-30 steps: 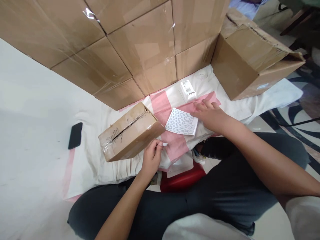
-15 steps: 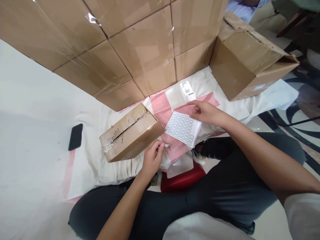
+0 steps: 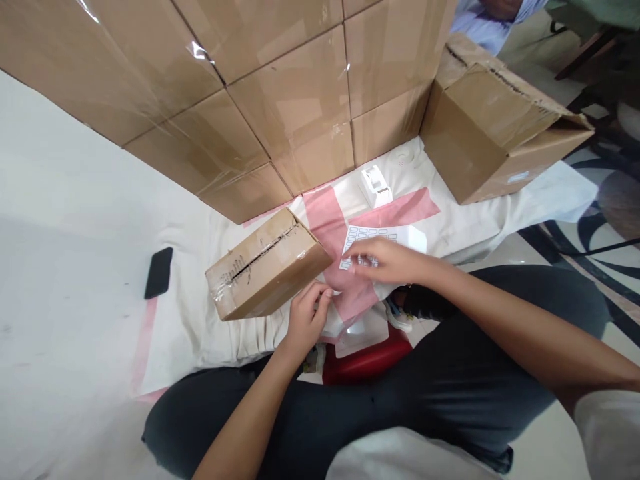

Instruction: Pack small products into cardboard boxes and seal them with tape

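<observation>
My right hand (image 3: 383,260) reaches over a white sheet of labels (image 3: 356,233) printed with rows of small outlined rectangles. Its index finger and thumb are apart, and it covers much of the sheet. My left hand (image 3: 309,311) is closed, thumb against the curled fingers, beside the near right corner of a taped cardboard box (image 3: 265,267). A small whitish bit shows by the thumb tip; what the fingers hold, if anything, I cannot make out. The box has dark handwriting and a seam along its top. A white tape dispenser (image 3: 376,187) stands beyond the sheet.
Stacked, taped cartons (image 3: 290,113) rise at the back. An opened carton (image 3: 500,133) sits at right, with part of another person (image 3: 483,23) behind it. A black phone (image 3: 159,273) lies at left on the cloth. A red stool (image 3: 367,360) is below the cloth's edge.
My right hand has moved left and nearer, from the sheet's far right corner to over its middle. The sheet has shifted and lies flatter. My left hand has stayed about where it was.
</observation>
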A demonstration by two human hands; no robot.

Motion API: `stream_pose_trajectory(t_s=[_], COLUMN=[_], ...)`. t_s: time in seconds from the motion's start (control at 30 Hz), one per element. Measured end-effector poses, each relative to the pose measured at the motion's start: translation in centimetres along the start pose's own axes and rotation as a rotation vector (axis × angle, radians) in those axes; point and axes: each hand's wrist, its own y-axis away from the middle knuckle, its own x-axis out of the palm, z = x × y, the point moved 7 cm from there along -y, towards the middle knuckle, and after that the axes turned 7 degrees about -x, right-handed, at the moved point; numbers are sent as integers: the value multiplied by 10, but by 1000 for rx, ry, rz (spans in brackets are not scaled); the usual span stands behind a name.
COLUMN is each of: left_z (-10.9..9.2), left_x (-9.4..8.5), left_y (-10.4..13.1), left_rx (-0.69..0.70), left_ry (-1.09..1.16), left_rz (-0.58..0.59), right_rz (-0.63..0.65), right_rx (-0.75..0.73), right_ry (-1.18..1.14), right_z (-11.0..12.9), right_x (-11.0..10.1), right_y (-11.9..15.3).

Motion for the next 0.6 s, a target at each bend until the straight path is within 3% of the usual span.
stream_pose_trajectory(t_s=[0.1,0.23,0.3,0.4,0.43,0.5,0.53,0.6], left_z=[4,-9,-28,-49,-47,-25,-6,35], left_x=[3,-1,-20,-70,-92,-140,-161,-186], left_y=[1,3,6,17,17,8,0,-13], left_rx=[-2,106,303,581,565,304,124,-217], left_ry=[-22,-74,-196,-546,-652,-742,-717,-575], left_rz=[-16,-67,-193,-548,-680,-816,-779,-578], right_rz=[87,-84,-155,-259,-297,-360,-372,-351], right_rx=[-222,-231,-153,-25,9,56,72,93], right_ry=[-75,67,116,189,203,205,195,155], right_z=[34,28,11,-14,-19,-24,-23,-18], right_x=[34,33,18,-10,-17,-25,-24,-15], right_y=[0,4,5,8,9,11,10,7])
